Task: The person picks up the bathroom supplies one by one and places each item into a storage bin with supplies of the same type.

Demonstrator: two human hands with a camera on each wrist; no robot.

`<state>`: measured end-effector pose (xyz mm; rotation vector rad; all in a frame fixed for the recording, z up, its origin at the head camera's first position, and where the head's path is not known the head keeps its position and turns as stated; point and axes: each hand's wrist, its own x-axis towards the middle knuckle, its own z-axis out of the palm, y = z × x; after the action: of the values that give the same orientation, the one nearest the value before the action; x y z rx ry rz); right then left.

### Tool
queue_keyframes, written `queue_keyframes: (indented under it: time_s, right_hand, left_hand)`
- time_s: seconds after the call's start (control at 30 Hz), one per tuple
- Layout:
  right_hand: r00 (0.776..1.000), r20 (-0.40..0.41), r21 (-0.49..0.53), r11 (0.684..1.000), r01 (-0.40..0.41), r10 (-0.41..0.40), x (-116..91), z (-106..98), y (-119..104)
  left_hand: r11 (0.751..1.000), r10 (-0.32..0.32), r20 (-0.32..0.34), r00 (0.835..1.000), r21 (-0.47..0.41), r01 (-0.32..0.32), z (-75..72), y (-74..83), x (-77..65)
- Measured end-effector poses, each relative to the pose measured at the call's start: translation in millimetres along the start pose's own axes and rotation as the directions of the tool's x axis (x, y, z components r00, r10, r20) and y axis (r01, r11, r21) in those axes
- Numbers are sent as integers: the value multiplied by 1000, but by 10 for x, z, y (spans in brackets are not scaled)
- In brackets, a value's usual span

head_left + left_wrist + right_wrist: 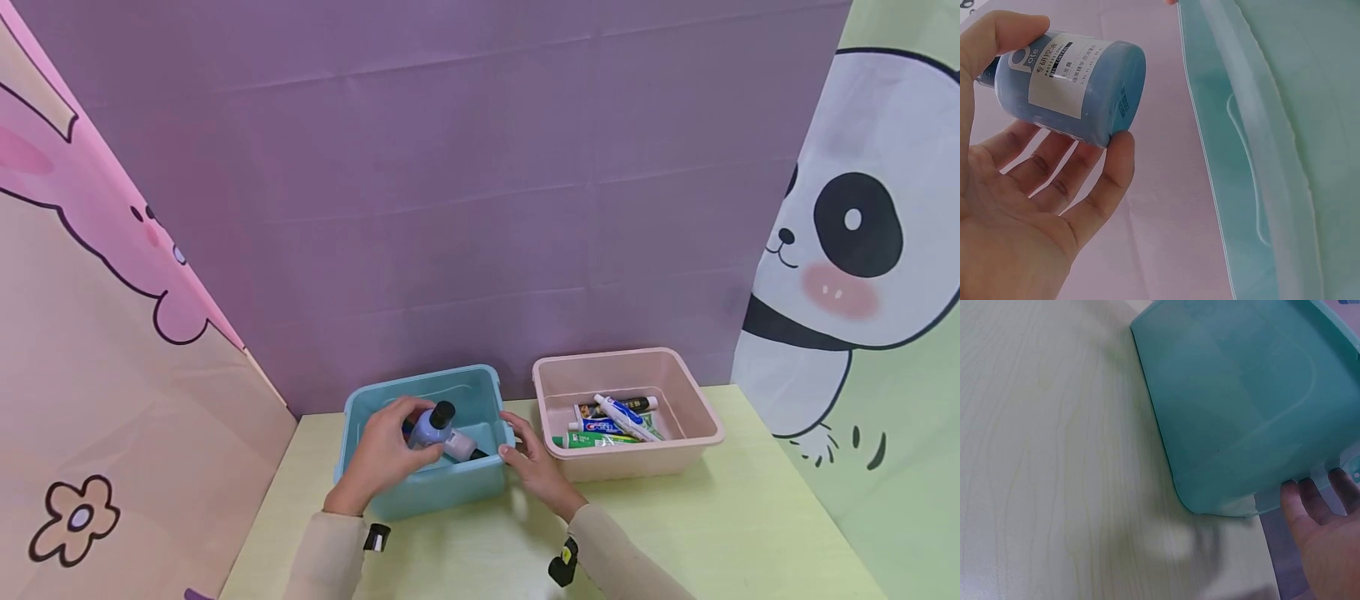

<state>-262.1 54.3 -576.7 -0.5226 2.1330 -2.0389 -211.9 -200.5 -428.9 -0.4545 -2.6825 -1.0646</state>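
Note:
My left hand (pixel 386 450) grips a blue-violet bottle (pixel 1066 84) with a black cap, thumb on one side and fingers on the other. The bottle is tilted over the blue bin (pixel 442 493), its white label facing the left wrist camera. Inside the bin lies a second, paler bottle (pixel 459 446) with a black cap, partly hidden by the held one. My right hand (pixel 538 467) holds the bin's right rim near the front corner. The right wrist view shows bent fingers (pixel 1297 506) against the bin's outer wall, just below the rim.
A pink bin (pixel 630 465) stands right of the blue one, close to my right hand. Several toothpaste tubes (pixel 626 419) lie in it. Both bins sit on a pale wooden table (pixel 675 533), with a purple backdrop (pixel 450 208) behind and printed panels at the sides.

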Motion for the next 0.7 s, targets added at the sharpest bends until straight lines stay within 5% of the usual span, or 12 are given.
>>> queue_keyframes:
  time_s: [0.7]
  right_hand:
    - [999, -3, -4, 999, -32, 32, -11, 13, -23]
  left_hand:
    - [997, 12, 84, 996, 71, -18, -50, -25, 169]
